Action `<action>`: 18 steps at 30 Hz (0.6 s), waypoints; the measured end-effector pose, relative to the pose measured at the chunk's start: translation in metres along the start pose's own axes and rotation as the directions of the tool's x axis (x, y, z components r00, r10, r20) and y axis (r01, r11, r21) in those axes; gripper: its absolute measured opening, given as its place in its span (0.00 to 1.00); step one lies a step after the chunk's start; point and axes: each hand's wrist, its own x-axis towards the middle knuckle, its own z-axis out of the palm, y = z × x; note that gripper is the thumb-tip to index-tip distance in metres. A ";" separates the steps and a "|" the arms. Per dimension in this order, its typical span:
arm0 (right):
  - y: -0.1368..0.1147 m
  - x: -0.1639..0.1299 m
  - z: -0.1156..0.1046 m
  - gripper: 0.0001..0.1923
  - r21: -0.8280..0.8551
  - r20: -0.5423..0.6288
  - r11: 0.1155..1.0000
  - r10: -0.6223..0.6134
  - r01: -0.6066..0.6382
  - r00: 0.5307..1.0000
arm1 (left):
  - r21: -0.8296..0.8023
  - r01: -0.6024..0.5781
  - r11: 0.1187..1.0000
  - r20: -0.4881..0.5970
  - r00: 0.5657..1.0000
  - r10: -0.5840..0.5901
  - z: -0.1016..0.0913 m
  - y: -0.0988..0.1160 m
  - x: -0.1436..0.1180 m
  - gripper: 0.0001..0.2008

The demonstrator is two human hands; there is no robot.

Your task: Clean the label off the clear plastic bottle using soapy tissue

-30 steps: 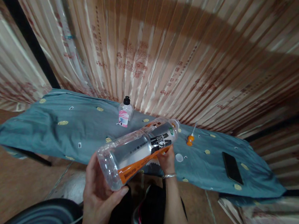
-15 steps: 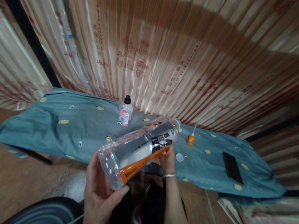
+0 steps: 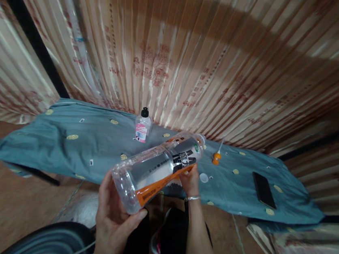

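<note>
A large clear plastic bottle with a grey, black and orange label lies tilted between both hands, its base toward me and its open neck pointing away over the cloth. My left hand cups the base from below. My right hand, with a bracelet at the wrist, grips the bottle near its shoulder at the label's far end. A small white cap lies on the cloth just right of that hand.
A teal cloth covers a low surface. On it stand a small clear bottle with black cap and pink label, an orange nozzle piece, and a black phone at right. Striped curtains hang behind. A dark round rim sits bottom left.
The bottle and both hands hold nearly the same pose; only the view has shifted slightly.
</note>
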 end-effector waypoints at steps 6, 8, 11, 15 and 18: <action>-0.005 0.000 0.000 0.26 -0.027 0.011 1.000 0.014 -0.014 1.000 | 0.002 0.033 0.999 0.009 0.999 -0.033 0.000 0.002 -0.001 0.44; -0.005 -0.001 -0.001 0.27 -0.027 0.011 1.000 0.012 -0.012 1.000 | -0.011 0.029 1.000 -0.022 0.999 -0.029 0.003 0.002 -0.001 0.44; -0.004 -0.001 -0.001 0.29 -0.023 0.005 1.000 0.016 -0.016 1.000 | -0.003 0.020 1.000 -0.031 0.999 -0.020 0.005 0.001 -0.002 0.44; -0.004 0.000 -0.001 0.29 -0.003 0.004 1.000 0.029 -0.029 1.000 | -0.009 0.020 1.000 -0.037 0.999 -0.020 0.003 -0.001 -0.004 0.44; -0.004 0.000 -0.001 0.29 0.008 0.007 1.000 0.024 -0.024 1.000 | -0.014 0.022 1.000 -0.039 0.999 -0.022 0.003 -0.001 -0.004 0.44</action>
